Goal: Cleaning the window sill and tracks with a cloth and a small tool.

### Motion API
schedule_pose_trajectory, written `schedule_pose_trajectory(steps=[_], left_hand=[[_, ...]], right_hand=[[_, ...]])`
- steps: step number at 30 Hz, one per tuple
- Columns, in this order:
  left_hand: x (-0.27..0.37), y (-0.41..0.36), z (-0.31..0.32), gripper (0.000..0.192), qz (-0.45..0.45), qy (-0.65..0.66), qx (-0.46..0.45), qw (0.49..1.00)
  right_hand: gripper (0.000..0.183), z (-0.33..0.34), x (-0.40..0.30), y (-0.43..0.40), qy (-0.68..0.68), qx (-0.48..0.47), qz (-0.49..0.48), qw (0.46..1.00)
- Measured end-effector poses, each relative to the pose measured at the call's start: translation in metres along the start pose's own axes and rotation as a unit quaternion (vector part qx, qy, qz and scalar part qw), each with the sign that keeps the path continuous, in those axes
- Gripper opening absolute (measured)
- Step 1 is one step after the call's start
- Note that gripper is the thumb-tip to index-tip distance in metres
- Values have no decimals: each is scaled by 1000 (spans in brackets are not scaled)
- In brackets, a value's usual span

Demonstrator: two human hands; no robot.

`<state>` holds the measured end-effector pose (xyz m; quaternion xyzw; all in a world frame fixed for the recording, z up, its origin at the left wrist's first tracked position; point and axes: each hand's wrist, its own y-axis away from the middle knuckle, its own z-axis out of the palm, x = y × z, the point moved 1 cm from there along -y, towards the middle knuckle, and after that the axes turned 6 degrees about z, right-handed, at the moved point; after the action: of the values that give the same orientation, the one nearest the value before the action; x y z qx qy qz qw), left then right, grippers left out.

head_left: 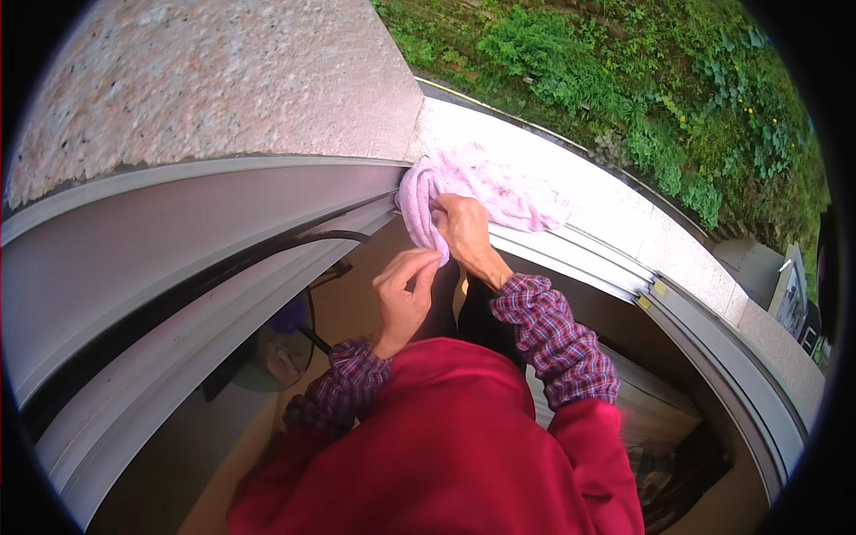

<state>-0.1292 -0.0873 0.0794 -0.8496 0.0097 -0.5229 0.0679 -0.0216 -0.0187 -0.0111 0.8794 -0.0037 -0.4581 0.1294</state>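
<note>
A pink towel-like cloth (518,197) lies bunched on the bright window ledge (608,190), at the corner where the ledge meets the side frame. One folded length of it hangs over the inner edge. My right hand (465,227) grips that folded part close to the corner, its fingers partly hidden by the cloth. Lower down, my left hand (404,287) pinches the hanging tip between thumb and fingers. Both forearms wear checked sleeve covers (562,341). Metal sliding-window tracks (588,257) run along the ledge just right of my right hand.
At left stands the pale metal window frame (200,204) with a black strip (194,294) along it. Rough stone wall (221,80) lies beyond. Two small yellow pads (659,287) sit in the track. Outside grow green plants (568,53); indoors, a purple object (289,315) is below left.
</note>
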Motion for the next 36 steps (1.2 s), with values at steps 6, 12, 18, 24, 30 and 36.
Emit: schedule_pose_trajectory(steps=[6,12,18,24,30,36], left_hand=[[12,-14,10,11,41,4,-42,998],[1,-10,9,12,61,-6,-20,998],[-12,-17,1,10,42,-34,10,999],[26,-23,20,11,81,-1,-57,995],[61,-14,54,16,202,133,-165,956],[40,-26,63,12,162,80,-117,977]], right_hand=[[12,9,25,24,-308,65,163,935],[5,-4,-3,-2,139,116,-66,981],[4,9,-13,-19,154,98,-80,980],[11,7,24,11,-526,-7,173,833],[4,-98,54,77,-469,151,237,838],[9,-175,56,133,86,184,195,959]])
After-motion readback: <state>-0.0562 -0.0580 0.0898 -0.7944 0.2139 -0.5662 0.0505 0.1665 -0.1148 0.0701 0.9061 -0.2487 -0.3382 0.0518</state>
